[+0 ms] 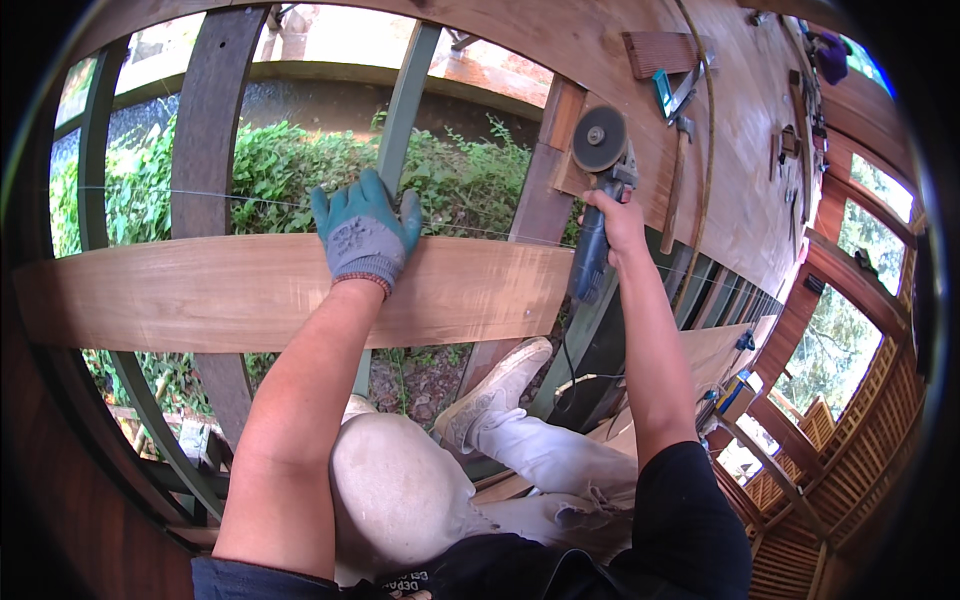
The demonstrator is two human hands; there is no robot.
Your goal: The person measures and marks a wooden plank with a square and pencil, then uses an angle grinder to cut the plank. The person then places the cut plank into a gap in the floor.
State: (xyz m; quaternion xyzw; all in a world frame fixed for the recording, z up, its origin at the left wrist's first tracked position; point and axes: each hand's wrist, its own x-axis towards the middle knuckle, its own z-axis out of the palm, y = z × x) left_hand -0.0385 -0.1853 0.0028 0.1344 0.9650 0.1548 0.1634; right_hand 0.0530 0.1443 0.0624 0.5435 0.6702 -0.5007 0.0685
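My left hand [365,230], in a teal and grey glove, lies over the upper edge of a wooden plank [170,290] with its fingers spread. The plank spans the open joists crosswise, just beyond my knees. My right hand [620,220], bare, grips a blue angle grinder [590,250] by its body, with the dark cutting disc [600,137] raised at the top, past the plank's right end. A thin string [270,200] runs across the joists along the plank's far edge, partly hidden by the glove.
A plywood sheet [735,170] at the upper right holds a reddish block [650,55], a teal square [665,92], a hammer [678,160] and other tools. Plants [460,170] show below the joists [210,110]. My shoe [490,395] is among the joists, near a black cord [568,360].
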